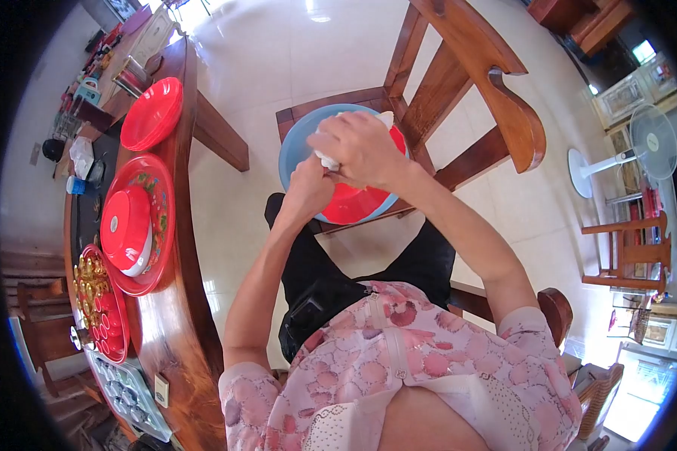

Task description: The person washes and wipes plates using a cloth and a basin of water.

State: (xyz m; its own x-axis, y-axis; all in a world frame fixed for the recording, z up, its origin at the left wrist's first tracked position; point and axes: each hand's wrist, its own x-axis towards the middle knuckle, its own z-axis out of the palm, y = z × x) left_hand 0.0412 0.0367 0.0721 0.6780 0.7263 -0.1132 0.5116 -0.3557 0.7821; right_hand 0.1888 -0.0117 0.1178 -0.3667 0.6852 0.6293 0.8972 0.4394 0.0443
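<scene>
Both my hands meet over a blue basin [296,143] that stands on a wooden chair. My right hand [361,146] is wrapped round a bunched white cloth [328,159]. Just below and to the left, my left hand [311,188] is closed against the cloth's lower end; what its fingers hold is hidden. A red dish [353,204] lies in the basin under my hands. Something pale [386,119] shows at the basin's upper right, partly behind my right hand.
On the wooden table [165,331] at the left are stacked red bowls [153,114], a red tray [161,259] with a red basin [125,229], a tray of gold and red cups [101,308] and a clear box [132,398]. A white fan [651,143] stands at the right.
</scene>
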